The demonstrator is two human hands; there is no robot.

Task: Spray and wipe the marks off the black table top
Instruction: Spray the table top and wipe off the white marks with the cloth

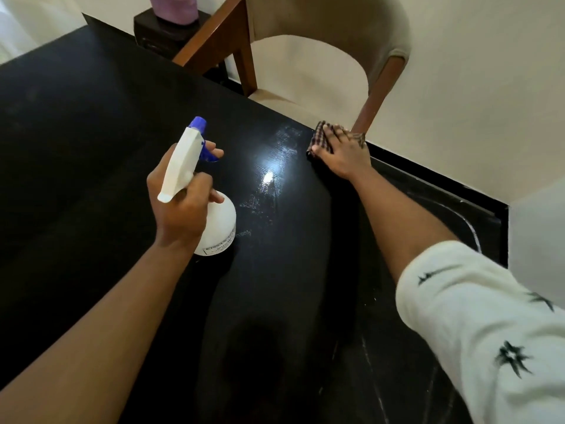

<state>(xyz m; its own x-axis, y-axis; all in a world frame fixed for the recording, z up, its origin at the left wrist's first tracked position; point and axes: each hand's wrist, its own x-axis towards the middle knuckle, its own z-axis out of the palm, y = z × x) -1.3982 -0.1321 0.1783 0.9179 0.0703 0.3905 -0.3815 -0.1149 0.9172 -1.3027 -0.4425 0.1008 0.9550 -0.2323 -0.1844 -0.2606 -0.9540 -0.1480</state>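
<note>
Black table top [91, 179]: press checked cloth [321, 139] flat under spread right hand [342, 154], sweep strokes through wet sheen [269, 179] toward white marks [365, 347], spray bottle [217, 224] gripped in left hand [180, 209].

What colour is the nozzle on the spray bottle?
Blue nozzle on a white spray bottle; the head view shows it.

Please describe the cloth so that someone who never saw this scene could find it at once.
Look at the black table top, then follow its right edge to the beige chair. There the right hand presses on a small checked cloth, the only fabric lying on the table.
</note>
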